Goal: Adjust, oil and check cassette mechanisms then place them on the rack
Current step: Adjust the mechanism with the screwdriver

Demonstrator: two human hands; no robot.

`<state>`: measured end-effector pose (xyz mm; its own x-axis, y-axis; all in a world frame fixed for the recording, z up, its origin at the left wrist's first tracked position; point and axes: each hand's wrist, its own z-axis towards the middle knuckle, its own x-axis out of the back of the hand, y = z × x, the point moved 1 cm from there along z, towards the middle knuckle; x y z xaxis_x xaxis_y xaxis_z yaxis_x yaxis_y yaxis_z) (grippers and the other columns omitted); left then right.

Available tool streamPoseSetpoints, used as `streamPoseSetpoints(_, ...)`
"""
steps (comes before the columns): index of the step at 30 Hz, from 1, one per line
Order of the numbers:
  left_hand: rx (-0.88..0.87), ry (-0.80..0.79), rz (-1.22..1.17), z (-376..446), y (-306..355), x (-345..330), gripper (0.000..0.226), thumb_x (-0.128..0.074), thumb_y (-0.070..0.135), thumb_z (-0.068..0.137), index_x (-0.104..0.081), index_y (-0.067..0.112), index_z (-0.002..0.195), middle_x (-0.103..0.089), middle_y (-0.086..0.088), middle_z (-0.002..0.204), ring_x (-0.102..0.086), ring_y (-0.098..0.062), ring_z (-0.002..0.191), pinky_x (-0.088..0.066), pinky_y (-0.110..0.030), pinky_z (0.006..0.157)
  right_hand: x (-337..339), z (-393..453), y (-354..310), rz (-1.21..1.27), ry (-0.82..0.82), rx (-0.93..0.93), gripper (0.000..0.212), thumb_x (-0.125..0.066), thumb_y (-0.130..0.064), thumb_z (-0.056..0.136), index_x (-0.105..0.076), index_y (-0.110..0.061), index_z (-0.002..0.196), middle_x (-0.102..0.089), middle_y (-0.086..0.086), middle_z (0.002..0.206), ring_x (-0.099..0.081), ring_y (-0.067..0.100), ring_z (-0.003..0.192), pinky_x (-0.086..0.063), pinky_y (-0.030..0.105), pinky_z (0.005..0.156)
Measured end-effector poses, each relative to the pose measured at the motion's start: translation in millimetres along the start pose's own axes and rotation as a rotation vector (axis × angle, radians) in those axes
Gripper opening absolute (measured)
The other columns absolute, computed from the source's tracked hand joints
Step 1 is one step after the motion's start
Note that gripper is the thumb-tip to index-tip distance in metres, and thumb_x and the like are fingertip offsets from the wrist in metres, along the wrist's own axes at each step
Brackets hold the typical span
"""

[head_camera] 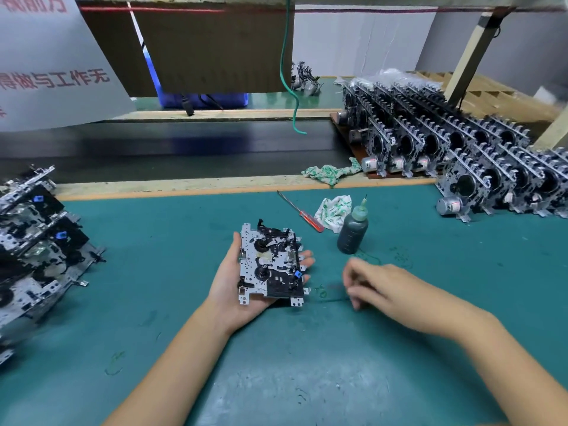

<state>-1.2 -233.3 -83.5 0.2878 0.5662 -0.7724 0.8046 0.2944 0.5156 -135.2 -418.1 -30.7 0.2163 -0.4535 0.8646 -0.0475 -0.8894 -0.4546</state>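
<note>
Left hand (229, 284) lay palm up, fingers loosely extended, cradling a cassette mechanism (270, 262) flat on the palm, reel hubs facing up, fingertips showing past its right edge. Right hand (384, 287) hovered low over the mat just right of it, fingers loosely curled and blurred, holding nothing visible. Just beyond the right hand stood a dark oil bottle (353, 230) with a thin nozzle, upright; beside it a crumpled white-green rag (333, 212) and a red-handled screwdriver (299, 212) lying at a slant, tip pointing away. A second rag (332, 173) lay on the wooden strip farther back. Nothing stood between the hands and the mechanism. Far right, rows of finished mechanisms (445, 139) stood upright on a rack, motors facing front; at the left edge a loose stack of mechanisms (33, 241) lay piled. The held unit sat centre of the bench, well apart from both groups. Surface was a green mat (276, 364), scuffed and oil-marked, with a dark conveyor belt (169, 146) behind it, a hanging green wire (287, 72), a cardboard panel and a white sign with red characters (52, 72).
</note>
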Motion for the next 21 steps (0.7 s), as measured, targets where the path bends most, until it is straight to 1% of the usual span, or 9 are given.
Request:
streamPoseSetpoints(1,0.002,-0.001,0.005,0,0,0,0.087,-0.023,0.068,0.09,-0.061,-0.004,0.12,-0.052,-0.031,0.131,-0.054,-0.041,0.12,-0.043,-0.054,0.1,3,7,-3,0.136,0.044,0.005,0.014,-0.041,-0.03,0.099,-0.037,-0.032,0.087,-0.054,-0.014,0.065,-0.045,0.005,0.064,-0.039,0.023,0.065)
streamPoseSetpoints(3,-0.005,-0.002,0.001,0,0,-1,0.085,-0.025,0.068,0.09,-0.062,-0.003,0.119,-0.053,-0.03,0.13,-0.055,-0.041,0.118,-0.04,-0.054,0.1,7,23,-11,0.216,0.146,-0.017,0.015,-0.039,-0.033,0.1,-0.04,-0.032,0.084,-0.046,-0.007,0.053,-0.037,0.006,0.051,-0.031,0.024,0.053)
streamPoseSetpoints(4,-0.013,-0.001,-0.005,0,0,0,0.083,-0.025,0.067,0.09,-0.065,-0.001,0.116,-0.056,-0.028,0.128,-0.058,-0.041,0.115,-0.043,-0.054,0.097,6,30,-15,0.262,0.15,-0.027,0.019,-0.038,-0.032,0.1,-0.044,-0.03,0.082,-0.044,-0.007,0.049,-0.035,0.006,0.047,-0.029,0.022,0.049)
streamPoseSetpoints(7,-0.003,0.003,-0.016,1,-1,2,0.077,-0.029,0.065,0.09,-0.072,0.004,0.107,-0.063,-0.021,0.122,-0.064,-0.035,0.108,-0.055,-0.047,0.084,-6,45,-22,0.644,-0.016,-0.071,0.032,-0.038,-0.028,0.102,-0.049,-0.02,0.072,-0.031,-0.011,0.044,-0.022,0.005,0.037,-0.021,0.015,0.037)
streamPoseSetpoints(9,0.02,0.003,0.01,2,0,2,0.078,-0.029,0.066,0.089,-0.07,0.004,0.111,-0.061,-0.021,0.125,-0.062,-0.034,0.111,-0.052,-0.045,0.089,-14,47,-21,0.8,-0.09,-0.108,0.034,-0.039,-0.029,0.101,-0.047,-0.017,0.07,-0.026,-0.009,0.046,-0.016,0.006,0.038,-0.016,0.016,0.036)
streamPoseSetpoints(12,0.046,-0.005,0.044,3,2,2,0.081,-0.028,0.067,0.088,-0.064,0.001,0.119,-0.056,-0.025,0.129,-0.058,-0.035,0.117,-0.043,-0.046,0.096,-18,48,-19,0.865,-0.098,-0.139,0.037,-0.041,-0.029,0.1,-0.049,-0.016,0.066,-0.025,-0.007,0.046,-0.014,0.006,0.039,-0.014,0.015,0.036)
streamPoseSetpoints(16,0.057,-0.023,0.039,5,1,5,0.081,-0.027,0.068,0.089,-0.067,0.003,0.116,-0.058,-0.023,0.128,-0.059,-0.033,0.116,-0.047,-0.044,0.093,-18,47,-17,0.954,-0.086,-0.169,0.044,-0.042,-0.031,0.099,-0.055,-0.017,0.059,-0.025,-0.006,0.043,-0.013,0.006,0.037,-0.014,0.012,0.037)
streamPoseSetpoints(19,0.064,-0.04,0.035,5,0,3,0.082,-0.026,0.068,0.089,-0.069,0.003,0.113,-0.061,-0.023,0.124,-0.063,-0.032,0.111,-0.054,-0.04,0.088,-21,49,-19,0.991,-0.12,-0.199,0.044,-0.041,-0.032,0.1,-0.056,-0.014,0.063,-0.025,-0.006,0.043,-0.014,0.005,0.036,-0.015,0.011,0.036)
streamPoseSetpoints(21,0.06,-0.043,0.055,5,0,1,0.084,-0.025,0.07,0.089,-0.065,0.002,0.118,-0.06,-0.023,0.125,-0.063,-0.031,0.11,-0.054,-0.039,0.089,-22,50,-20,0.989,-0.144,-0.208,0.045,-0.041,-0.034,0.099,-0.058,-0.013,0.064,-0.023,-0.006,0.044,-0.014,0.004,0.035,-0.015,0.012,0.035)
